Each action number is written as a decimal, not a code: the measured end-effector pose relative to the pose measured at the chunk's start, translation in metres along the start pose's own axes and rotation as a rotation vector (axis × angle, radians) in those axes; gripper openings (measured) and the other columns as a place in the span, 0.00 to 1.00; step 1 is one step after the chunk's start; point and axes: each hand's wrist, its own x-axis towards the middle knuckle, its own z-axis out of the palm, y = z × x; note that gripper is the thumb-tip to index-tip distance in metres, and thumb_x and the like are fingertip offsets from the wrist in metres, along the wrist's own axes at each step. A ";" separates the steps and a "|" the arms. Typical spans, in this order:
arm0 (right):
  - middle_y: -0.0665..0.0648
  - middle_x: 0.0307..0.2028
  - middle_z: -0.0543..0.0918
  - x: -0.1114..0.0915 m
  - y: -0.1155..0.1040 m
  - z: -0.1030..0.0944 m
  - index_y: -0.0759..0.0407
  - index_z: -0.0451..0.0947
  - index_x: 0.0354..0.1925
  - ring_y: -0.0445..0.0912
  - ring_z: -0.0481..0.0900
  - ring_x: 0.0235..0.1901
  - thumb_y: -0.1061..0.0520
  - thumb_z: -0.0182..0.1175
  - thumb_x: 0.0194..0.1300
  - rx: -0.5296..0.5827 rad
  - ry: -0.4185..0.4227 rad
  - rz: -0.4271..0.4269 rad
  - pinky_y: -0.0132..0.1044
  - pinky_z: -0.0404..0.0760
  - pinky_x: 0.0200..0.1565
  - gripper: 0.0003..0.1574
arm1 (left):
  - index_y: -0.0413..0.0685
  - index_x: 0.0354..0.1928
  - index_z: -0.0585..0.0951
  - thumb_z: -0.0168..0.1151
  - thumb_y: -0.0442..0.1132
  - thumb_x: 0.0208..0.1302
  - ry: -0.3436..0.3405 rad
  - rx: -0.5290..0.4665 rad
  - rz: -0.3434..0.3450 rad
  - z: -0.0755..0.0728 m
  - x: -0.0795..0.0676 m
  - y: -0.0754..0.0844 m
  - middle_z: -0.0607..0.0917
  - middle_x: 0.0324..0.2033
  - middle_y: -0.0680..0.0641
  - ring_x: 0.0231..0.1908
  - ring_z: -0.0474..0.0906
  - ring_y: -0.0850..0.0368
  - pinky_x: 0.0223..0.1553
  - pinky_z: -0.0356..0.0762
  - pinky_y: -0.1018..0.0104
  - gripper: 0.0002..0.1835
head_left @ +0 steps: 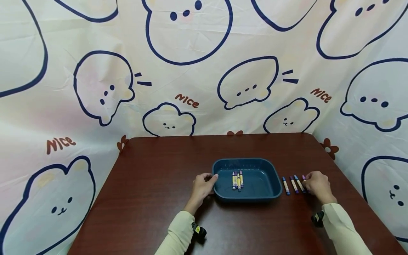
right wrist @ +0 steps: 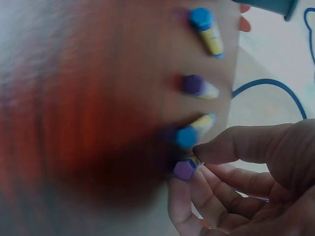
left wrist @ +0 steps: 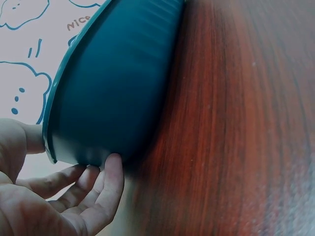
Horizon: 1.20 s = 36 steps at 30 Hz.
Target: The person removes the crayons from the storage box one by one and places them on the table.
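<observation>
A dark teal rectangular tray (head_left: 259,182) sits on the table, with several crayons (head_left: 238,182) bunched upright-on in its left half. My left hand (head_left: 203,186) holds the tray's left end, thumb at the rim and fingers against the outer wall in the left wrist view. To the right of the tray, my right hand (head_left: 318,186) pinches a purple-ended crayon (right wrist: 184,169) between thumb and fingers. Beside it lie a blue crayon (head_left: 299,184), a dark purple crayon (head_left: 294,185) and another blue crayon (head_left: 285,186), in a loose row with yellowish wrappers.
The brown wood-grain table (head_left: 159,170) reaches back to a pale cloth (head_left: 204,81) printed with blue cartoon bears, which also hangs along both sides. A small black camera is strapped on each wrist, over pale sleeves (head_left: 178,230).
</observation>
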 end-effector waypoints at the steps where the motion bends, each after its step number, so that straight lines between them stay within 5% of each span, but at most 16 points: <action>1: 0.49 0.13 0.72 0.000 0.002 0.001 0.57 0.72 0.19 0.45 0.72 0.18 0.62 0.59 0.65 -0.006 0.000 -0.006 0.38 0.69 0.25 0.17 | 0.38 0.60 0.80 0.63 0.51 0.71 -0.002 0.001 0.002 0.000 0.000 0.000 0.84 0.51 0.40 0.43 0.86 0.52 0.36 0.89 0.59 0.26; 15: 0.51 0.15 0.74 0.000 0.002 0.004 0.58 0.72 0.21 0.46 0.74 0.20 0.64 0.61 0.63 -0.036 -0.017 -0.017 0.39 0.71 0.26 0.14 | 0.39 0.58 0.82 0.64 0.51 0.71 0.001 -0.002 0.005 0.000 0.000 -0.001 0.84 0.48 0.41 0.42 0.86 0.53 0.35 0.89 0.60 0.25; 19: 0.56 0.20 0.79 -0.003 0.002 0.002 0.66 0.78 0.30 0.48 0.76 0.23 0.61 0.62 0.64 -0.041 0.007 -0.018 0.41 0.73 0.26 0.08 | 0.38 0.58 0.82 0.64 0.51 0.71 0.004 -0.003 0.009 0.000 -0.001 -0.001 0.85 0.47 0.41 0.41 0.86 0.54 0.35 0.89 0.60 0.24; 23: 0.67 0.33 0.84 -0.010 -0.003 -0.001 0.75 0.78 0.49 0.53 0.80 0.28 0.57 0.62 0.68 -0.006 0.126 -0.048 0.48 0.79 0.28 0.20 | 0.38 0.58 0.81 0.64 0.52 0.71 0.003 0.000 0.017 -0.001 -0.002 -0.001 0.85 0.47 0.41 0.37 0.88 0.53 0.35 0.89 0.60 0.25; 27: 0.71 0.40 0.85 -0.016 -0.023 -0.004 0.75 0.76 0.56 0.54 0.82 0.30 0.56 0.61 0.70 0.047 0.212 -0.098 0.48 0.81 0.30 0.25 | 0.38 0.59 0.81 0.64 0.52 0.71 0.001 -0.005 0.020 -0.001 -0.003 -0.002 0.85 0.47 0.40 0.36 0.88 0.53 0.35 0.89 0.59 0.26; 36: 0.65 0.41 0.88 -0.024 -0.094 -0.005 0.65 0.81 0.53 0.48 0.83 0.32 0.50 0.63 0.70 0.163 0.229 -0.206 0.35 0.78 0.31 0.22 | 0.38 0.58 0.81 0.65 0.52 0.70 0.000 -0.017 0.028 -0.001 -0.001 -0.003 0.84 0.45 0.41 0.38 0.87 0.54 0.35 0.89 0.59 0.26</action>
